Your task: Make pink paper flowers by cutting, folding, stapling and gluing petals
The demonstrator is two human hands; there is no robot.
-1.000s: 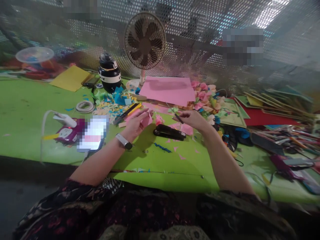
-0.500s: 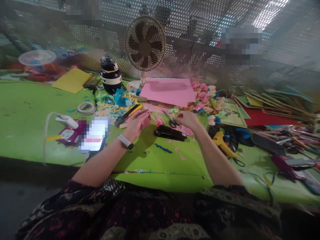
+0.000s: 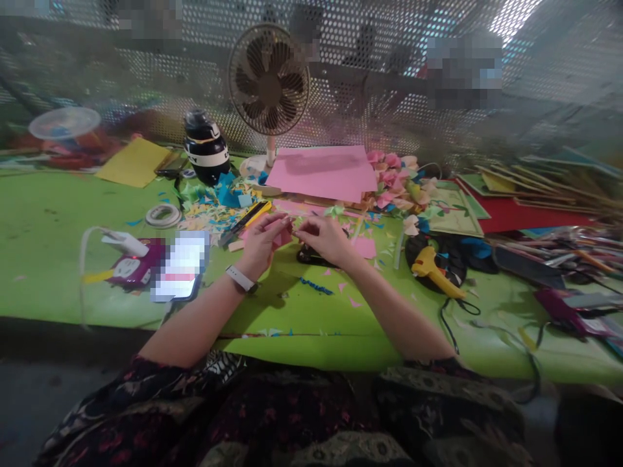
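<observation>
Holding a small piece of pink paper (image 3: 281, 239) in the left hand (image 3: 261, 247), with fingers curled about it, just above the tabletop (image 3: 272, 311). Meeting it from the other side with the right hand (image 3: 325, 239), with thumb and fingertips drawn narrow close to the left fingertips; cannot tell whether pinching anything there. Wearing a watch (image 3: 240, 278) with a pale band on the left wrist. See a black stapler (image 3: 309, 255) under the right hand, partly hidden by it, and nearer the body a short, twisted blue strip (image 3: 315, 285) beside some pink scraps (image 3: 355, 302). Beyond the left hand, see a yellow and black cutter (image 3: 257, 213) next to a heap of paper shreds (image 3: 207, 211). Off to the left, find a lit phone (image 3: 179, 267), a roll of tape (image 3: 163, 216) and a white plug (image 3: 125, 244) in a purple socket box (image 3: 134, 271). Farther back, see pink sheets (image 3: 321, 172) between a fan (image 3: 270, 87) and a pile of paper flowers (image 3: 392, 178). To the right, notice a yellow glue gun (image 3: 435, 272) lying on something round and black.
</observation>
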